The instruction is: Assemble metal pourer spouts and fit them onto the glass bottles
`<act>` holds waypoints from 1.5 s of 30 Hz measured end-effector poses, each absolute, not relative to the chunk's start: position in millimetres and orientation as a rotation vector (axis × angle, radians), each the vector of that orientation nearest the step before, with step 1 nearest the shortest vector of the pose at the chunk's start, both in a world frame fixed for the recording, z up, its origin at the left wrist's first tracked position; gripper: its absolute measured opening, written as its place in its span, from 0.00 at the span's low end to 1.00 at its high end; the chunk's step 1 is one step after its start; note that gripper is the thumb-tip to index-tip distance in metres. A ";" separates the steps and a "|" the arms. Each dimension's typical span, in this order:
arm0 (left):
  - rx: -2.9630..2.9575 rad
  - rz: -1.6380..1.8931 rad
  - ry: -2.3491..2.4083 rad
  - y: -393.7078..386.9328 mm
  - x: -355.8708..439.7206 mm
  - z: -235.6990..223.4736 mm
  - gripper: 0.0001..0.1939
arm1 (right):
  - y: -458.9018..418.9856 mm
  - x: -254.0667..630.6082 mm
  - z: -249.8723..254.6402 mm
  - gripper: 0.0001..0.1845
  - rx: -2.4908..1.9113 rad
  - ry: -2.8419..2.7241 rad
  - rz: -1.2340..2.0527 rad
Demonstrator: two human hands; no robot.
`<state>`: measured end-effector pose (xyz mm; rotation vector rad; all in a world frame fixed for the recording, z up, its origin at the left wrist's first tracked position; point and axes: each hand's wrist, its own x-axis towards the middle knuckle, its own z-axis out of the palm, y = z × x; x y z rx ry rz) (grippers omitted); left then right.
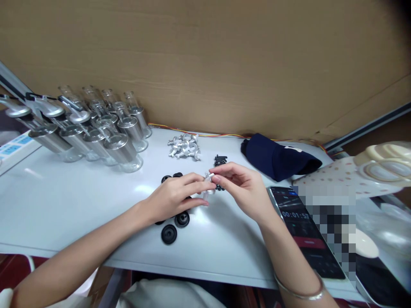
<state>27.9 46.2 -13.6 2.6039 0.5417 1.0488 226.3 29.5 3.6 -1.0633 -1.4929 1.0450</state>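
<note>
Between my hands, over the middle of the table, is a small silver pourer spout. My left hand is closed around its lower part, with the thumb below and the fingers above. My right hand pinches the spout's upper end between thumb and fingertips; whether a smaller piece is there too is hidden. Several black round caps lie under and beside my left hand. Small black parts are piled behind my right fingers. Farther back sits a heap of similar silver spouts.
Several glass bottles with metal sleeves stand at the left, some topped with pourers. A dark blue cap lies at the back right. A phone showing a timer lies by my right forearm. Thin wires run along the cardboard wall.
</note>
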 end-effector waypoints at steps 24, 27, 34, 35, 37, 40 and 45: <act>2.769 1.097 0.595 48.3 25.2 -9.8 0.11 | 45.3 272.4 -13.6 0.13 -1.655 -2.118 0.502; 2.768 1.112 0.592 48.1 24.9 -10.0 0.11 | 43.6 271.6 -18.2 0.14 -1.666 -2.161 0.573; 2.789 1.099 0.616 48.6 24.5 -11.1 0.12 | 43.6 269.6 -19.2 0.12 -1.611 -2.163 0.539; 2.789 1.100 0.614 48.6 24.6 -11.1 0.12 | 43.6 268.9 -17.4 0.11 -1.633 -2.144 0.533; 2.792 1.104 0.605 48.3 25.0 -10.9 0.12 | 43.3 266.7 -12.1 0.09 -1.652 -2.087 0.521; 2.801 1.106 0.590 47.7 25.7 -10.8 0.12 | 40.9 261.2 -2.3 0.04 -1.518 -1.983 0.571; 2.813 1.062 0.605 46.7 25.2 -11.0 0.13 | 33.2 246.7 8.0 0.02 -1.227 -1.792 0.705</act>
